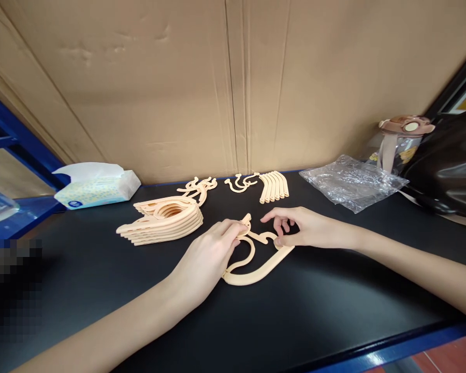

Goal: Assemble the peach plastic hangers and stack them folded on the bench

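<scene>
A cream plastic clothes hanger (252,277) lies on the black table between my hands, its curved hook parts pointing away from me. My left hand (212,251) is closed on the hanger near its top joint, thumb and fingers pinching there; part of the hanger's left side is hidden beneath it. Over the hanger's right end is my right hand (301,227), index finger stretched out and the other fingers loosely bent. Its thumb tip is at the hanger's edge, but the hand is not gripping it.
A stack of cream hangers (166,228) stands left, with loose hooks (202,187) behind it. More hooks (243,184) and a row of curved arms (274,187) lie at the back. A tissue pack (97,191), clear plastic bag (351,181) and bottle (402,142) stand near the cardboard wall (159,103).
</scene>
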### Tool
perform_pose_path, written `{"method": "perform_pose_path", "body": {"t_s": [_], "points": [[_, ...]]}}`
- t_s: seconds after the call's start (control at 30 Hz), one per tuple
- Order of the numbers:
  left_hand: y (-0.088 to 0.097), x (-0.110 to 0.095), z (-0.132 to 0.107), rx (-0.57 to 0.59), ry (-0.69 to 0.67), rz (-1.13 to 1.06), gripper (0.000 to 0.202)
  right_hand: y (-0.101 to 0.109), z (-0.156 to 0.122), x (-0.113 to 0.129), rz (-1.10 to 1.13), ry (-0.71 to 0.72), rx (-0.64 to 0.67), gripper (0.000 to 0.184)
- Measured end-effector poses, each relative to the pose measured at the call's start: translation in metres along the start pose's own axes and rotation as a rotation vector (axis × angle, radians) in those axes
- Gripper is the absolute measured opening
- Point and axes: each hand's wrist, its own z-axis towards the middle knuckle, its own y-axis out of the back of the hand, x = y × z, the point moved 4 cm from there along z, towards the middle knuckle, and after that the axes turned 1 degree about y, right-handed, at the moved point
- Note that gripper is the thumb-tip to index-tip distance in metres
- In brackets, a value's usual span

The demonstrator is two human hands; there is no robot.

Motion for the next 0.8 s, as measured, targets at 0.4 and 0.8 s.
{"method": "perform_pose_path", "body": {"t_s": [0.4, 0.8], "points": [[0.002, 0.015, 0.005, -0.023, 0.010, 0.080, 0.026, 0.004, -0.002, 0.004, 0.050, 0.112, 0.106, 0.022], [0.009, 0.011, 0.007, 0.032, -0.012, 0.201, 0.024, 0.004, -0.009, 0.020, -0.280, 0.284, 0.123, 0.017]]}}
